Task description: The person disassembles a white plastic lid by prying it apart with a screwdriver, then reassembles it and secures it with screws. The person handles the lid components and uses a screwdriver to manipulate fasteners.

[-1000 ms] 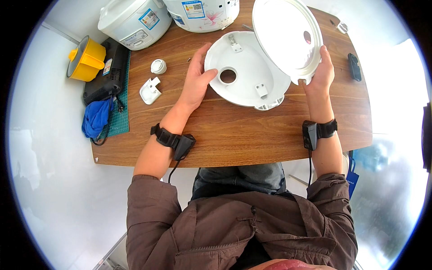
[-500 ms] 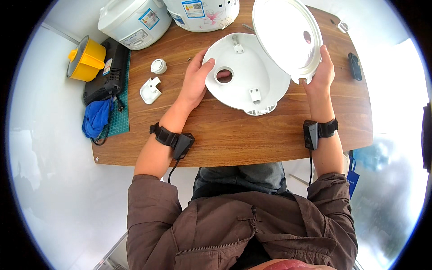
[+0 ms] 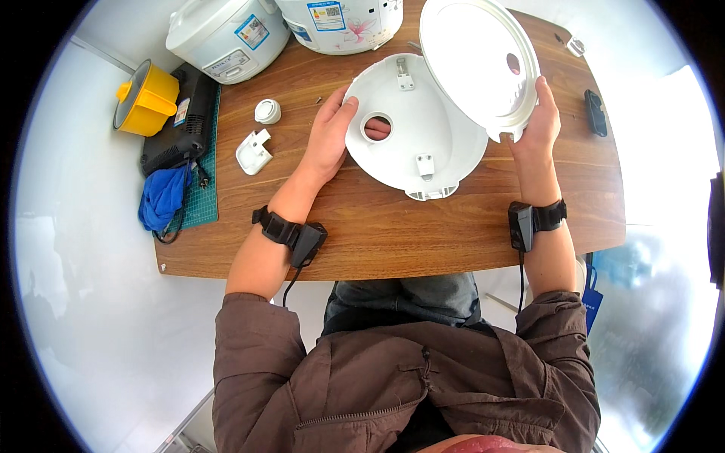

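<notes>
My left hand (image 3: 332, 134) grips the left rim of a white rice cooker lid shell (image 3: 415, 124), its hollow side facing up. Its fingers go underneath and show through the round hole; the thumb lies on the edge. In my right hand (image 3: 540, 121) is a second white piece, an oval inner lid panel (image 3: 476, 57) with a small hole, held tilted by its right edge. That panel overlaps the shell's upper right part. To the left of my left hand lie a white round cap (image 3: 267, 112) and a small white plastic part (image 3: 253, 152).
Two white rice cookers (image 3: 230, 41) (image 3: 340, 23) stand at the back. At left, a yellow pot (image 3: 147, 102) sits on a black device (image 3: 177, 128), near a blue cloth (image 3: 162, 198) and a green mat (image 3: 202, 208). A dark object (image 3: 595, 113) lies at the right.
The lid shell has turned slightly clockwise, its bottom latch end shifting left, and more of my left fingers shows through its hole. The panel in my right hand has moved slightly left.
</notes>
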`<state>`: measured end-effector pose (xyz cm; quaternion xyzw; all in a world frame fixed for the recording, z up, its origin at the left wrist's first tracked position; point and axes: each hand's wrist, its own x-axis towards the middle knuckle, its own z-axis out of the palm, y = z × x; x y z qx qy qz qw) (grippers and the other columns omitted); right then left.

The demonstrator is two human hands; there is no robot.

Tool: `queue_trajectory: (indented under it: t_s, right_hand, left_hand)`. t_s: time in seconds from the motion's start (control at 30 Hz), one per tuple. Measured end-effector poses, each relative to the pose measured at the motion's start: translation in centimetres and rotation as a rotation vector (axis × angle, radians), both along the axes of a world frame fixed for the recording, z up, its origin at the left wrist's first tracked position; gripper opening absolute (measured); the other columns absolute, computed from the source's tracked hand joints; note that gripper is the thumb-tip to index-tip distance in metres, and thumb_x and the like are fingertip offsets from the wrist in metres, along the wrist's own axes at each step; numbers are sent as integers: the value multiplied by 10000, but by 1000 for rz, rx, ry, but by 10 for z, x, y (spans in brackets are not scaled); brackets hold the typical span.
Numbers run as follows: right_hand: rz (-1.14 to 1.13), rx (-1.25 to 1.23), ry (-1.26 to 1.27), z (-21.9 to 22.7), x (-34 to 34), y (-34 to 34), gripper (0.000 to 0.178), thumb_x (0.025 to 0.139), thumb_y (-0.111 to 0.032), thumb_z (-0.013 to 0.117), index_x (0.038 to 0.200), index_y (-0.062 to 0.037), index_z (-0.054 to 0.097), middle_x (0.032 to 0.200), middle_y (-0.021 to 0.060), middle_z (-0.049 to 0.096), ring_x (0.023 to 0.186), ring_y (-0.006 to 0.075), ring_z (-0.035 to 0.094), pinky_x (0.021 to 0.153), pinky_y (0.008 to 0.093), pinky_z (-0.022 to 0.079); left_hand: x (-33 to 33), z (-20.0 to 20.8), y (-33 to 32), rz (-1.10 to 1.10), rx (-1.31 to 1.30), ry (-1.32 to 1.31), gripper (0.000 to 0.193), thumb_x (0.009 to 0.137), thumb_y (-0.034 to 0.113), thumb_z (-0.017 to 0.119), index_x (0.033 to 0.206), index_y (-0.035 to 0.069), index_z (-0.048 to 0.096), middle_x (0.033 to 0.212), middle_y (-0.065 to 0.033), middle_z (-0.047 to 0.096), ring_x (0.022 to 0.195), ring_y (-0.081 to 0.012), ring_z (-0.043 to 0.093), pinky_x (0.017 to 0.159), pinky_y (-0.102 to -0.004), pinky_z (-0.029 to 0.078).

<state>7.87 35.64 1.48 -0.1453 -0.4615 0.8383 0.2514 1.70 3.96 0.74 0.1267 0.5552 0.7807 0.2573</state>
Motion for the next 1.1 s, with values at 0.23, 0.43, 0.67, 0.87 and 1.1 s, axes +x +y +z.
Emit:
queue_trajectory:
  t_s: [0.23,0.43,0.67,0.87,1.1]
  right_hand:
    - [-23,43,16,2,-1,-3,323,1099,-208,460,1308,25,541,1165,150,685,1004,223,720,864,357,623]
    - [-79,118,-37,10,2,-19,301,1079,-208,545,1265,27,577,1109,108,702,957,176,691,844,320,576]
    - [-99,144,-26,9,-1,-12,279,1074,-198,552,1241,22,588,1102,99,696,982,177,682,844,322,572]
    - [-54,128,-46,8,0,-23,331,1082,-173,502,1326,45,552,1180,137,692,1047,206,684,913,346,565]
    - [-53,170,11,8,0,-24,337,1048,-135,497,1327,50,536,1203,135,664,1065,203,669,913,343,564]
  left_hand:
    - [0,-2,1,30,6,3,419,1108,212,422,1448,-33,447,1015,-159,729,844,-201,741,756,-309,607]
    - [2,0,3,25,-17,81,435,1109,219,414,1462,-33,451,996,-120,721,803,-173,720,732,-296,595]
    - [0,-3,1,19,-34,108,449,1114,242,417,1471,-29,455,975,-113,719,782,-157,712,710,-287,589]
    - [1,-2,2,22,-41,117,444,1121,261,413,1458,-25,466,971,-110,719,776,-154,709,700,-280,587]
    - [0,-5,1,35,-44,107,443,1124,265,408,1456,-22,470,968,-99,717,786,-144,703,710,-276,582]
